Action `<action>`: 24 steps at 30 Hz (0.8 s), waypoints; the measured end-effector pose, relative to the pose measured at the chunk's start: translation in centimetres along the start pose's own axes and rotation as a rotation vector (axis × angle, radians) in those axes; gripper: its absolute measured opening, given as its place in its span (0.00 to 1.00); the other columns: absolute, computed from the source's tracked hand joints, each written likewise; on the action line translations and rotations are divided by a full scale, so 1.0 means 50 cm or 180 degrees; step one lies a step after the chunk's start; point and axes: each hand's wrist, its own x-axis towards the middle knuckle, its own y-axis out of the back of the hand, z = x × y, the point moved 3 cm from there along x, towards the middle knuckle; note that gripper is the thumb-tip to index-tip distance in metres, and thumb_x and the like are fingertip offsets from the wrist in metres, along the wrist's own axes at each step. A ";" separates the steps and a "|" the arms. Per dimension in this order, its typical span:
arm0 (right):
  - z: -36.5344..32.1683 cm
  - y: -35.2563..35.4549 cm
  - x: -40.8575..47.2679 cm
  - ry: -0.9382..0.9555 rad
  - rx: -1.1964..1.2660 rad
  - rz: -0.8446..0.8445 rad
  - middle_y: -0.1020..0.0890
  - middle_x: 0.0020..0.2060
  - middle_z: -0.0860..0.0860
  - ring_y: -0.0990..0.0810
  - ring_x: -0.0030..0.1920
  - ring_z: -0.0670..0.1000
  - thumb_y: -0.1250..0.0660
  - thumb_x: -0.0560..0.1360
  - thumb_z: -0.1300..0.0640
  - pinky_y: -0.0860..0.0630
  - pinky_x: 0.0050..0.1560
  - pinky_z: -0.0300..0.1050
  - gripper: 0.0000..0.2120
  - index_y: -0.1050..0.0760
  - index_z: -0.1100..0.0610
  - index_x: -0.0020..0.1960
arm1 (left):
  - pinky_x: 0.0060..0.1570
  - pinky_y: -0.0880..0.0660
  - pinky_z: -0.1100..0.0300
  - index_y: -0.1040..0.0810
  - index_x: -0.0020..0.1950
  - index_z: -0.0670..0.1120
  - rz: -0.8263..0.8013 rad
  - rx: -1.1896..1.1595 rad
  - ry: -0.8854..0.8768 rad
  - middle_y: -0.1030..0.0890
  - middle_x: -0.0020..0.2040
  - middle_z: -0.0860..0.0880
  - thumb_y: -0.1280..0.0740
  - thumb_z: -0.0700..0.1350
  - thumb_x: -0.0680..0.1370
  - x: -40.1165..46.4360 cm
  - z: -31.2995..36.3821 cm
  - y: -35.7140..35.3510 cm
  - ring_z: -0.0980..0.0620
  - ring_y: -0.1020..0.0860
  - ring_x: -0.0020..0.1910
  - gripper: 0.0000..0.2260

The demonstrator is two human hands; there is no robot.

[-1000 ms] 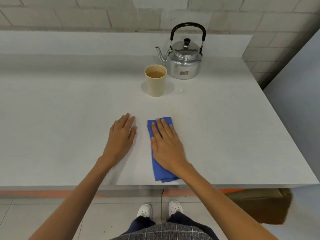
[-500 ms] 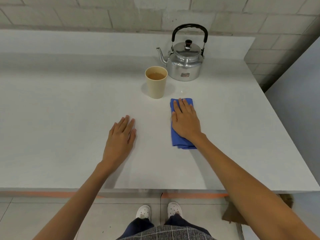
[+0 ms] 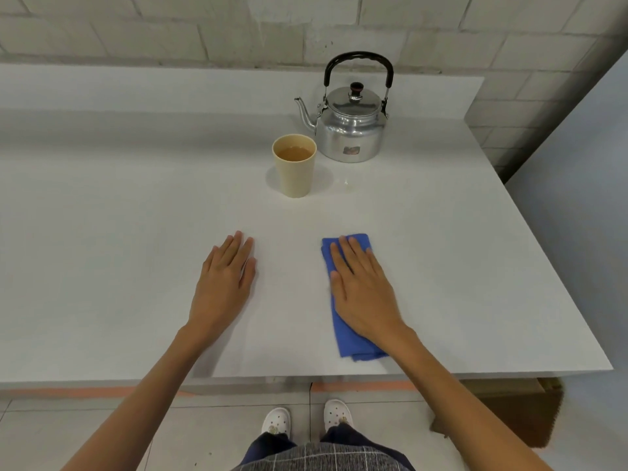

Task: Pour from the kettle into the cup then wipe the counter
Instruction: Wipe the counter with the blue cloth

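On the white counter (image 3: 102, 232), seen from the head camera, the right hand (image 3: 365, 290) lies flat on a folded blue cloth (image 3: 353, 341), fingers (image 3: 350, 253) spread and extended, pressing the cloth down rather than curling round it. The cloth's long axis runs from the near edge of the counter away toward the wall, roughly in line with the forearm; its far end shows past the fingertips and its near end lies close to the counter's front edge. The left hand (image 3: 224, 287) rests palm down on bare counter, fingers straight and together, holding nothing, well apart from the cloth. Farther back, the beige cup (image 3: 295, 168) stands upright with brownish liquid in it, and the metal kettle (image 3: 353, 127) sits just behind and to its right, spout pointing left, handle up. Pouring looks done, so wiping appears to be the step in hand. A small glint on the counter just right of the cup may be a droplet; it lies straight ahead of the cloth, so the right hand is the nearer one to reach it.
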 end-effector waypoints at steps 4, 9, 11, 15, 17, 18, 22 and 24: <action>0.102 0.032 -0.035 -0.0422 -0.0036 0.0158 0.47 0.77 0.54 0.51 0.77 0.51 0.51 0.81 0.53 0.57 0.76 0.46 0.24 0.49 0.58 0.76 | 0.75 0.48 0.52 0.36 0.73 0.43 -0.0021 0.0002 0.0007 0.38 0.75 0.44 0.45 0.45 0.82 0.001 -0.002 -0.001 0.47 0.41 0.75 0.20; 0.214 0.061 0.033 -0.0752 -0.0073 0.0261 0.42 0.76 0.57 0.47 0.76 0.55 0.49 0.81 0.56 0.52 0.76 0.49 0.24 0.45 0.60 0.75 | 0.75 0.50 0.54 0.37 0.74 0.44 -0.0050 -0.0028 0.0014 0.39 0.76 0.45 0.46 0.46 0.82 0.000 -0.002 -0.001 0.49 0.43 0.76 0.20; 0.240 0.064 0.083 -0.0799 -0.0105 0.0249 0.43 0.76 0.58 0.47 0.76 0.55 0.50 0.81 0.55 0.52 0.76 0.50 0.24 0.46 0.61 0.75 | 0.75 0.51 0.55 0.38 0.74 0.44 -0.0048 -0.0038 0.0026 0.40 0.76 0.45 0.46 0.46 0.82 0.000 -0.001 -0.001 0.49 0.44 0.76 0.20; 0.249 0.064 0.184 -0.0773 -0.0060 0.0210 0.43 0.76 0.59 0.47 0.76 0.57 0.52 0.81 0.55 0.52 0.76 0.52 0.23 0.46 0.61 0.75 | 0.75 0.51 0.55 0.38 0.74 0.45 -0.0049 -0.0047 0.0047 0.40 0.76 0.45 0.46 0.46 0.82 0.002 -0.001 -0.002 0.49 0.43 0.76 0.20; 0.237 0.059 0.225 -0.0727 -0.0032 0.0181 0.43 0.76 0.59 0.48 0.76 0.57 0.52 0.81 0.54 0.53 0.75 0.52 0.23 0.46 0.61 0.75 | 0.75 0.51 0.54 0.38 0.74 0.45 -0.0053 -0.0025 0.0049 0.40 0.76 0.45 0.46 0.46 0.82 0.002 -0.002 -0.003 0.49 0.43 0.76 0.20; 0.228 0.055 0.243 -0.0692 -0.0026 0.0157 0.44 0.76 0.58 0.48 0.76 0.56 0.52 0.81 0.54 0.53 0.75 0.52 0.24 0.47 0.60 0.75 | 0.75 0.50 0.54 0.38 0.74 0.45 -0.0057 -0.0017 0.0052 0.40 0.76 0.45 0.46 0.46 0.82 0.002 -0.003 -0.003 0.49 0.44 0.76 0.20; 0.192 0.040 0.293 -0.0526 -0.0003 0.0010 0.45 0.76 0.58 0.49 0.76 0.56 0.53 0.81 0.54 0.54 0.76 0.51 0.24 0.48 0.59 0.75 | 0.76 0.51 0.54 0.38 0.74 0.45 -0.0081 0.0012 0.0062 0.40 0.76 0.46 0.47 0.46 0.82 0.004 -0.004 -0.006 0.50 0.44 0.76 0.20; 0.176 0.034 0.305 -0.0436 0.0012 -0.0057 0.45 0.76 0.57 0.50 0.76 0.55 0.53 0.82 0.53 0.55 0.76 0.51 0.24 0.49 0.59 0.76 | 0.76 0.50 0.54 0.38 0.74 0.45 -0.0078 0.0016 0.0059 0.40 0.76 0.46 0.46 0.46 0.82 0.004 -0.005 -0.006 0.50 0.44 0.76 0.20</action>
